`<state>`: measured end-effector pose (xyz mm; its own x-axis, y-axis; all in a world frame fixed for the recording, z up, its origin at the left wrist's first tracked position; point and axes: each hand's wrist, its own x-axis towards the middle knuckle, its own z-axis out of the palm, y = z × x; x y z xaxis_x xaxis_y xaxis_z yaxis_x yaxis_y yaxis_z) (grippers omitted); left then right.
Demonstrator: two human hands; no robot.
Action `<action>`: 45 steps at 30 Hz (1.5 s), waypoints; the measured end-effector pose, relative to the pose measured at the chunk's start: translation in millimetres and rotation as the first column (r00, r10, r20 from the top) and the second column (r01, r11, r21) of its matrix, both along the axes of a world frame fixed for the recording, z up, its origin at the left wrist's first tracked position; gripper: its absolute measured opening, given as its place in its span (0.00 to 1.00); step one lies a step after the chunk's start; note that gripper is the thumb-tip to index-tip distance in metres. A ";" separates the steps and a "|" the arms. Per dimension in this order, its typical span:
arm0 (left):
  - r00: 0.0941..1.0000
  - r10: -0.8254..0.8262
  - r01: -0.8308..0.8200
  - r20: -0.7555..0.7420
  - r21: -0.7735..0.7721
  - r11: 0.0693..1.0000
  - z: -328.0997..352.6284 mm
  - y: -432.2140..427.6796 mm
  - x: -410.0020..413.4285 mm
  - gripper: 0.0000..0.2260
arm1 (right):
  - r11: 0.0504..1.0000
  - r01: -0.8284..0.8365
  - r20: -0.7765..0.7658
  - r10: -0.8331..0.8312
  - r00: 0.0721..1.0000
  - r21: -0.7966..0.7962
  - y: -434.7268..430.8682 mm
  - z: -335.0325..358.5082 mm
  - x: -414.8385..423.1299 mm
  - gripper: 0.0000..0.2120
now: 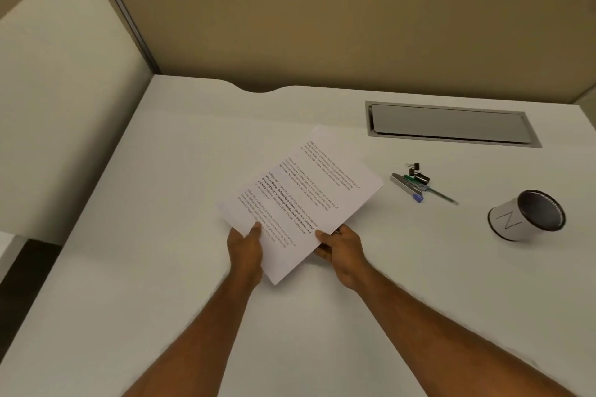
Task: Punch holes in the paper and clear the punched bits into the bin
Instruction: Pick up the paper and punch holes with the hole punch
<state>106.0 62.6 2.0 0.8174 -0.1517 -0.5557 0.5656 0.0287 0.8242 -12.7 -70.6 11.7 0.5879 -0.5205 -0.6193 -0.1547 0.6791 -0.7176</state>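
Note:
A white sheet of paper (300, 200) with printed text is held over the middle of the white desk (161, 267), turned at an angle. My left hand (245, 248) grips its near left edge, thumb on top. On the near right edge sits my right hand (342, 251), thumb on top and fingers underneath. No hole punch and no bin are in view.
To the right lie several small items: pens, a strip of staples and black binder clips (416, 180). A white cup (525, 214) lies tipped on its side at the far right. A grey cable hatch (451, 124) is set into the desk's back. Tan partition walls stand behind and left.

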 end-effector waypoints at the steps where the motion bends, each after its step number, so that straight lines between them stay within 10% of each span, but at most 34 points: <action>1: 1.000 -0.016 0.015 0.003 0.025 1.000 -1.4 -2.7 1.1 0.16 | 0.999 -0.021 0.014 0.020 1.000 0.025 -10.1 -1.1 -4.5 0.14; 6: 0.991 -0.135 0.131 0.019 0.134 0.982 -6.4 -9.8 4.4 0.16 | 0.983 0.017 0.131 -0.042 0.990 0.181 -81.1 -5.3 -31.1 0.19; 19: 0.907 -0.421 0.410 -0.004 0.232 0.882 -9.3 -10.7 25.4 0.10 | 0.934 -0.357 -0.155 0.353 0.923 0.002 -164.4 -2.8 -39.4 0.10; 45: 0.751 -0.654 0.625 0.086 0.227 0.747 -24.0 -67.4 78.3 0.07 | 0.921 -0.178 -0.488 -0.014 0.873 -0.346 -155.4 -24.0 -35.0 0.08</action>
